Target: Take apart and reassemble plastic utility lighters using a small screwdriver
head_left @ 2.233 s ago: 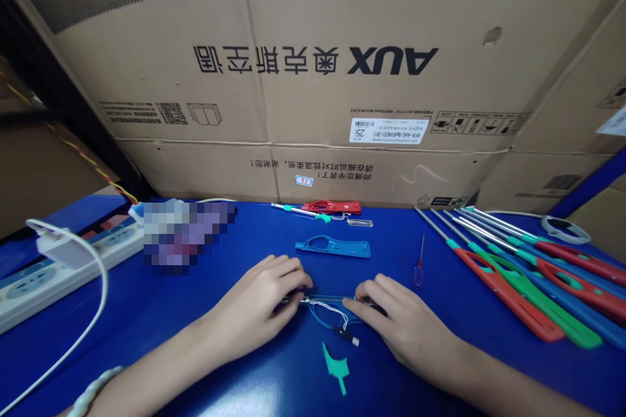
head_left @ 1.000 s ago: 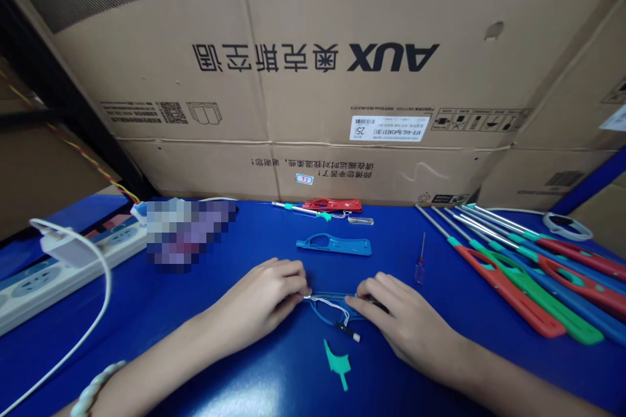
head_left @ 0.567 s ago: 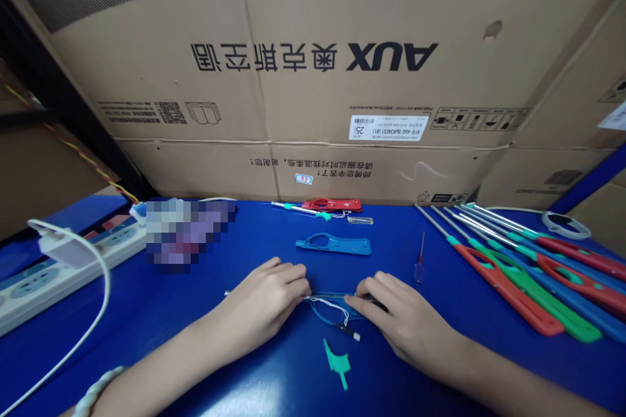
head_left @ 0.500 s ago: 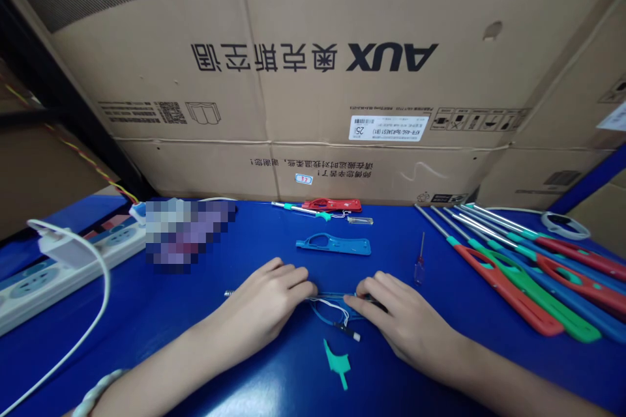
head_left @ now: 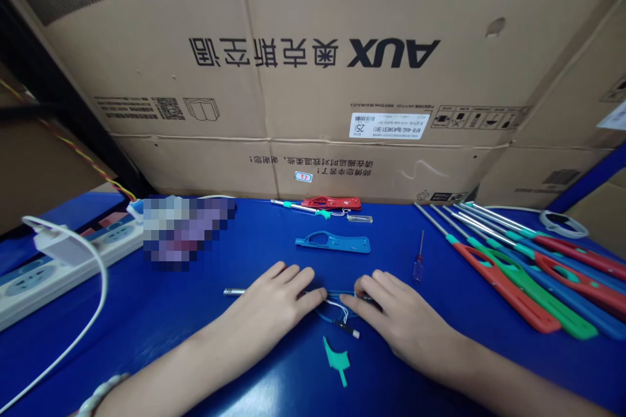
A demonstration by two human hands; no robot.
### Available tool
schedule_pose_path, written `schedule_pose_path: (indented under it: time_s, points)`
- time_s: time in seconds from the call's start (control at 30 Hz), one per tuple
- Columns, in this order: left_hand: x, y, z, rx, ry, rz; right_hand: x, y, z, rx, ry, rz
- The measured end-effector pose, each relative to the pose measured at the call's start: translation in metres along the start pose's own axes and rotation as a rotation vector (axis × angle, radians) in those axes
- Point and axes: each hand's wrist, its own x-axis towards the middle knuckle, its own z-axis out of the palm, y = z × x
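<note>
A blue lighter casing (head_left: 341,293) lies on the table between my hands, partly covered by my fingers. My left hand (head_left: 281,296) is closed on its left part, where a metal tube (head_left: 235,292) sticks out past the wrist. On the casing's right part, my right hand (head_left: 398,306) grips with thumb and bent fingers. White wires (head_left: 339,305) run from the casing to a black igniter piece (head_left: 348,328) with a white end. Nearer me lies a green trigger (head_left: 337,358). Beyond my hands rests another blue casing half (head_left: 349,244).
Finished-looking lighters (head_left: 508,287) lie fanned out at right, beside a small screwdriver (head_left: 418,267). At the back are a red casing (head_left: 337,202), a second tube and a clear piece (head_left: 360,218). A power strip (head_left: 73,267) sits left; a cardboard sheet (head_left: 303,91) stands behind.
My left hand has shifted slightly right along the casing, its thumb and fingertips nearer my right hand. More of the metal tube shows at left. The right hand has hardly moved.
</note>
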Motion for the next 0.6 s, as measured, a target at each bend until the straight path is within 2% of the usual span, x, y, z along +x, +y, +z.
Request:
schedule_pose_path:
  time_s: [0.3,0.6]
  points:
    - [-0.004,-0.002,0.010,-0.170,-0.013,-0.090,0.001,0.000,0.004,-0.018,0.003,0.017]
    - [-0.004,0.000,0.013,-0.234,0.019,-0.098,0.001,-0.002,0.005,-0.035,-0.022,0.023]
